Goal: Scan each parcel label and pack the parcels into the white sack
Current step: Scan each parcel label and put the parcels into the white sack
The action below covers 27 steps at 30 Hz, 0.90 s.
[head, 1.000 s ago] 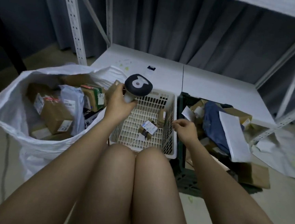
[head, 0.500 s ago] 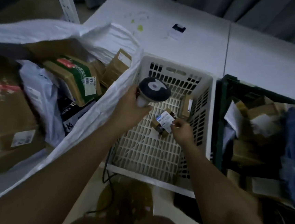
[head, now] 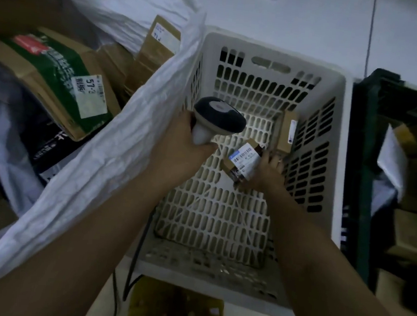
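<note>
In the white basket (head: 273, 70), the right hand (head: 264, 172) grips a small parcel (head: 243, 161) with its barcode label up (print too blurred to read). The left hand (head: 180, 148) grips the scanner (head: 218, 118). In the white sack (head: 117, 150), a green box (head: 55, 81) reads "57-".

White sack (head: 117, 155): crinkled woven plastic. Basket (head: 334, 153): matt perforated plastic. Parcel (head: 243, 161): cardboard, paper label.
</note>
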### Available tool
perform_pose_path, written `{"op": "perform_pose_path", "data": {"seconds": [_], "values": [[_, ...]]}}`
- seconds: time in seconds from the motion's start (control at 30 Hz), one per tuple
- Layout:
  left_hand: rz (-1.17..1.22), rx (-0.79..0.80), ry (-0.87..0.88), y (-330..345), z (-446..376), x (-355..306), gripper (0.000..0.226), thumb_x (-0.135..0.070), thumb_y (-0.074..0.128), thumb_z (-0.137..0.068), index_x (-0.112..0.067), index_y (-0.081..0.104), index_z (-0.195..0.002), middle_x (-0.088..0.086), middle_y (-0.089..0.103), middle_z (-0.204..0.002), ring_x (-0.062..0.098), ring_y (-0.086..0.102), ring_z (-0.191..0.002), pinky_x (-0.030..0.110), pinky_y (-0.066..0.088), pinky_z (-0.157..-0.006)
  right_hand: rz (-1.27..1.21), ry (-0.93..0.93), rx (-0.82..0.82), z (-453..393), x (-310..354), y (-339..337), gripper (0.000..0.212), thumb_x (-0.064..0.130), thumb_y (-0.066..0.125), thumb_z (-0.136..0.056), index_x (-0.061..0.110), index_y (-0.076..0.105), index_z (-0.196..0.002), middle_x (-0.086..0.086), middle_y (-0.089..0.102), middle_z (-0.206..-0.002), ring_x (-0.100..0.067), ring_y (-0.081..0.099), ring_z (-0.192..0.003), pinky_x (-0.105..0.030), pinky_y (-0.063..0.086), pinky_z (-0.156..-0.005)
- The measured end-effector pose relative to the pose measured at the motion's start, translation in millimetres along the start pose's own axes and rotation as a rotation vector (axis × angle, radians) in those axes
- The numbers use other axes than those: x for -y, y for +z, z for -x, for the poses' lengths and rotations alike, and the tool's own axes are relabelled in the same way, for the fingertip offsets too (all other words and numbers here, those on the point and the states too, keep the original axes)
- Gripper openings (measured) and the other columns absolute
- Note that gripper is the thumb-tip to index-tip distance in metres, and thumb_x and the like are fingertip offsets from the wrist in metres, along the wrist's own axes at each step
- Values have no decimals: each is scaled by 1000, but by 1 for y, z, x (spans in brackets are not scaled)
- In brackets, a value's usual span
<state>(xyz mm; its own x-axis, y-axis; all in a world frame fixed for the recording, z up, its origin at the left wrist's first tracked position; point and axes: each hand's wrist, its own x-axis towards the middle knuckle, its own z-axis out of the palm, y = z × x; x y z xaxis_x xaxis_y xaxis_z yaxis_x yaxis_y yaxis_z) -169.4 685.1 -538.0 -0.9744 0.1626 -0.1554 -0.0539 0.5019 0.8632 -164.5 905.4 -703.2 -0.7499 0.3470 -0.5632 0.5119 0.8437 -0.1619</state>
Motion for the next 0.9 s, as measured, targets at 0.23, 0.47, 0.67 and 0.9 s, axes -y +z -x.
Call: {"op": "perform_pose_path", "data": {"seconds": [0.23,0.47,0.67,0.9], "values": [[31,-9,-30,1,4,1,33,-13,69,-83,-17,48,-109,-9,54,-94,-2,51,-75,18,45,-69,-278,38,7,9,-11,7,112,42,89,-63,5,20,-143,-21,14,-153,-37,17,-142,-47,29,-111],[80,5,11,-7,19,-16,35,-11,68,-84,-21,45,-108,-15,52,-95,-3,52,-83,17,45,-72,-898,-25,-31,53,5,-2,54,-1,70,-85,10,24,-111,-13,39,-120,-26,48,-109,-44,49,-88],[202,-140,56,-37,55,-57,35,-6,65,-84,-18,45,-111,-14,52,-91,2,53,-77,17,41,-59,-1346,-52,29,140,23,-69,53,5,64,-89,25,38,-130,-7,55,-128,-25,62,-103,-32,53,-72],[340,-317,67,-78,110,-107,55,-15,69,-85,-17,41,-133,-4,56,-118,13,54,-99,28,42,-81,-1466,-267,-38,269,51,-150,51,6,62,-90,21,40,-134,-7,63,-121,-24,66,-102,-32,58,-80]]}}
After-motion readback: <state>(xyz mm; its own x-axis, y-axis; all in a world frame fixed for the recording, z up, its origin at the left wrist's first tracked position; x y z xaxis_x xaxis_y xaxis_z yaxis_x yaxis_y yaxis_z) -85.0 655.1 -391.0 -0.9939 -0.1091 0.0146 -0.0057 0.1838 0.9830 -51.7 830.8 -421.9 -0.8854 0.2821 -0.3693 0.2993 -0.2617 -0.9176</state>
